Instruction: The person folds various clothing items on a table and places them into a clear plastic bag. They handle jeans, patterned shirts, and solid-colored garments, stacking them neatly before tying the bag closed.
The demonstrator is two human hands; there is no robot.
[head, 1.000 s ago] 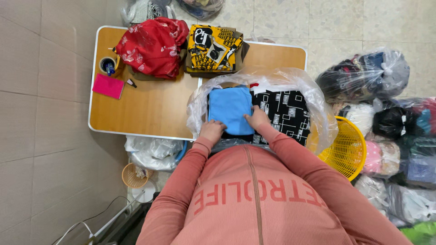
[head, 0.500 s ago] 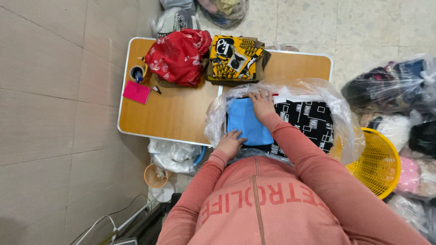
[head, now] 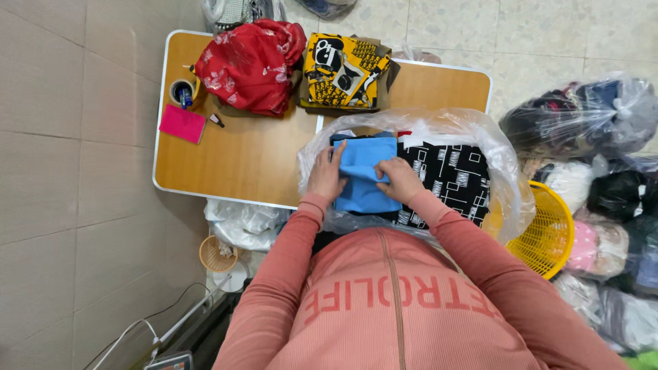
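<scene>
The left hand's fingers [head: 334,159] were curled over the left edge of a folded blue cloth [head: 362,179], gripping it, while the left hand [head: 325,175] rested against that side. The right hand [head: 399,179] lay on the cloth's right part, its fingers [head: 381,170] together and pressed flat on the fabric. The blue cloth sat inside an open clear plastic bag [head: 504,179] at the near edge of the wooden table [head: 233,154], just beside a black garment with white squares [head: 449,177] in the same bag. At the table's far edge lay a red floral garment [head: 250,65] and, touching it, a yellow and black printed garment [head: 346,72]. Near the far left corner stood a cup with pens [head: 183,90], with a pink notepad [head: 182,123] just in front of it. A yellow basket [head: 545,233] stood on the floor off the table's right edge.
</scene>
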